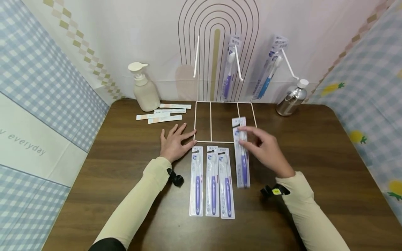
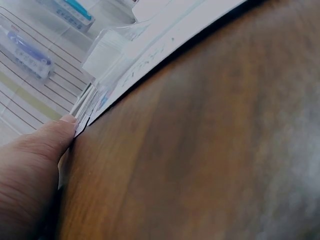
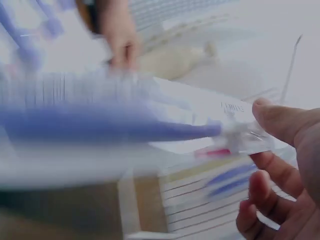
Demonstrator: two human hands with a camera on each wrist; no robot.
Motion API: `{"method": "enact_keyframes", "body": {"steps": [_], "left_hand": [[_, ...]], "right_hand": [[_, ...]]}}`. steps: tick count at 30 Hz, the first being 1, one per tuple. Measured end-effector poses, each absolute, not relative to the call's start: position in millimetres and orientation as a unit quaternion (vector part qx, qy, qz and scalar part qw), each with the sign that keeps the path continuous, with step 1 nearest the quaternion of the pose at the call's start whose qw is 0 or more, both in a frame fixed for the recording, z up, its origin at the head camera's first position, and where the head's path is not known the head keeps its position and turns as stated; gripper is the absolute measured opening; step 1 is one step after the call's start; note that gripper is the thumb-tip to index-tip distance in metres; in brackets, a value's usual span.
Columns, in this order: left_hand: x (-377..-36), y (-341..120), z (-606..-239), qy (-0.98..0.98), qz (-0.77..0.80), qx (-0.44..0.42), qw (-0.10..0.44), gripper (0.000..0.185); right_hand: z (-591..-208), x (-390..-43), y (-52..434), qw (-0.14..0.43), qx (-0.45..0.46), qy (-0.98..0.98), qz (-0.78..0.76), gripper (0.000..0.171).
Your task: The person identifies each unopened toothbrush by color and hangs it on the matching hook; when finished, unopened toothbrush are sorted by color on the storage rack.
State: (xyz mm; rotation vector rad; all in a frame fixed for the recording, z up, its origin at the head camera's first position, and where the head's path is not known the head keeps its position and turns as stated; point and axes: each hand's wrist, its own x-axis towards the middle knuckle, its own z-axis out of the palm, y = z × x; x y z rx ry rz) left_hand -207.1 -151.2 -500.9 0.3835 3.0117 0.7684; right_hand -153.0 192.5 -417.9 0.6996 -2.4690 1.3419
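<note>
My right hand [image 1: 265, 146] pinches a packaged purple toothbrush [image 1: 241, 153] near its upper end, between thumb and fingers. In the right wrist view this toothbrush pack [image 3: 185, 130] is blurred, with the thumb on one face. Spread flat on the table, my left hand [image 1: 177, 143] has its thumb and index fingertips at the left side of a white wire rack [image 1: 204, 141]. Three more packs lie in a row before the rack: a left one [image 1: 196, 181], a middle one [image 1: 212, 181] and a right one [image 1: 226, 183]. In the left wrist view the left thumb [image 2: 47, 142] is beside a pack's end.
From the rack's hooks hang a purple toothbrush pack [image 1: 230, 68] and a blue one [image 1: 270, 68]; the left hook [image 1: 196, 57] is bare. A pump bottle [image 1: 146, 92], several paper strips [image 1: 166, 119] and a silver bottle [image 1: 292, 99] stand or lie at the table's back.
</note>
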Motion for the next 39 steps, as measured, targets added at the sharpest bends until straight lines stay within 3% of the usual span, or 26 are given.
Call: {"method": "enact_keyframes", "body": {"steps": [5, 9, 15, 23, 39], "left_hand": [[-207.7, -150.9, -503.6, 0.961, 0.246, 0.125, 0.005, 0.055], [-208.0, -152.0, -503.9, 0.96, 0.248, 0.127, -0.003, 0.055], [-206.6, -152.5, -503.0, 0.96, 0.249, 0.126, -0.001, 0.054], [-206.6, -151.2, -500.8, 0.96, 0.251, 0.126, 0.003, 0.054], [-205.3, -151.1, -501.4, 0.961, 0.244, 0.126, -0.004, 0.054]], "right_hand": [[-360.7, -165.4, 181.5, 0.235, 0.292, -0.809, 0.453, 0.049], [-326.2, -172.9, 174.5, 0.274, 0.295, -0.796, 0.451, 0.048], [-309.3, -184.2, 166.8, 0.273, 0.295, -0.793, 0.457, 0.045], [-326.8, -205.1, 161.3, 0.259, 0.272, -0.79, 0.484, 0.044], [-331.9, -300.7, 142.0, 0.265, 0.173, -0.796, 0.516, 0.042]]}}
